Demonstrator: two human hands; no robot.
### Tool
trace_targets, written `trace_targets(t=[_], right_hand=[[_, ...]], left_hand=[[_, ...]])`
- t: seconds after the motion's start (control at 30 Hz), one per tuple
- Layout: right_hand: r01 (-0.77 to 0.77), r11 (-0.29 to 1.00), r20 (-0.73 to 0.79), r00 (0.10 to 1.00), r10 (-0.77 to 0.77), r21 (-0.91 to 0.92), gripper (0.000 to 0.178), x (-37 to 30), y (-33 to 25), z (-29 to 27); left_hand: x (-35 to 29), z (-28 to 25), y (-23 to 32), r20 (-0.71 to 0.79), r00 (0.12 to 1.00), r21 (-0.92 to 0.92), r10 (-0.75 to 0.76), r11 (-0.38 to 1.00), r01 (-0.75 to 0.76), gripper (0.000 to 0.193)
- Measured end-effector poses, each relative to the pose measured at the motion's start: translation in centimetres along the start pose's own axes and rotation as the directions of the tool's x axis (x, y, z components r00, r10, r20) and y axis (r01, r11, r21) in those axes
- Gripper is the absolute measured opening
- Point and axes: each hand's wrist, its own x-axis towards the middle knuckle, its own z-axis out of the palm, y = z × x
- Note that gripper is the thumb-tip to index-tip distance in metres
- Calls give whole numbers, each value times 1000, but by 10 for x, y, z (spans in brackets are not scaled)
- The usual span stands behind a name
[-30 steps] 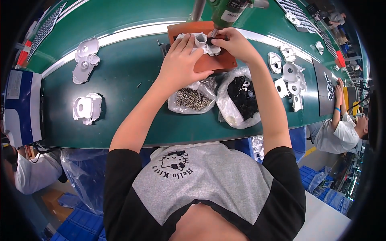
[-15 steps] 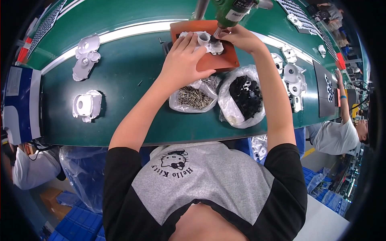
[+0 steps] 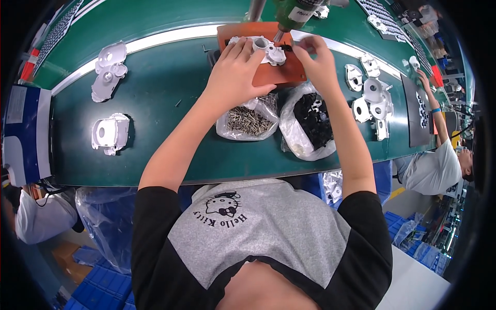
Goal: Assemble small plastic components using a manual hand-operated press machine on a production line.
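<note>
Work position: a white moulded plastic housing with a round raised collar (image 3: 275, 55) rests on an orange flat-faced block (image 3: 284, 77), set on the dark green worktop (image 3: 165, 124). A green-bodied power tool (image 3: 294, 14) stands above, its slim metal tip (image 3: 279, 36) directed down near the housing's right-hand end. Whether the tip touches anything cannot be determined. A small black part (image 3: 286, 47) shows beside that end.

Method, as judged: the housing should be kept flat and steady on the block, with even pressure from above, so that it neither rocks nor turns. Fingers are best kept clear of the line beneath the tip, and the black part squared up before any force is applied.

Hands: the left hand (image 3: 234, 70) is spread, its fingers laid over the left portion of the housing and its thumb held well apart toward the right; it presses rather than grips. The right hand (image 3: 318, 59) is partly curled at the block's right edge, thumb and fingertips near the black part. Whether it pinches or touches anything there cannot be told from this view.
</note>
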Motion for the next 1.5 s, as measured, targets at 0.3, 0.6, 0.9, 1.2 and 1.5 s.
trace_targets(t=[0.3,0.6,0.9,1.2,1.5], right_hand=[[324,859,316,927,-204,-397,9,-72,-27,-11],[293,717,325,941,-97,-633,8,-90,-6,13],[370,872,106,929,-355,-321,11,-34,-37,-22],[517,722,64,830,-554,-460,9,8,1,28],[570,721,269,821,-503,-393,17,6,-5,15]], left_hand=[[-2,4,-1,3,1000,47,-2,999,2,66],[-1,5,0,-7,1000,24,-6,1000,6,64],[-4,4,-2,-11,1000,35,-12,999,13,62],[-3,6,-3,-26,1000,-3,4,1000,-4,60],[-2,5,-2,-12,1000,5,15,1000,-15,63]])
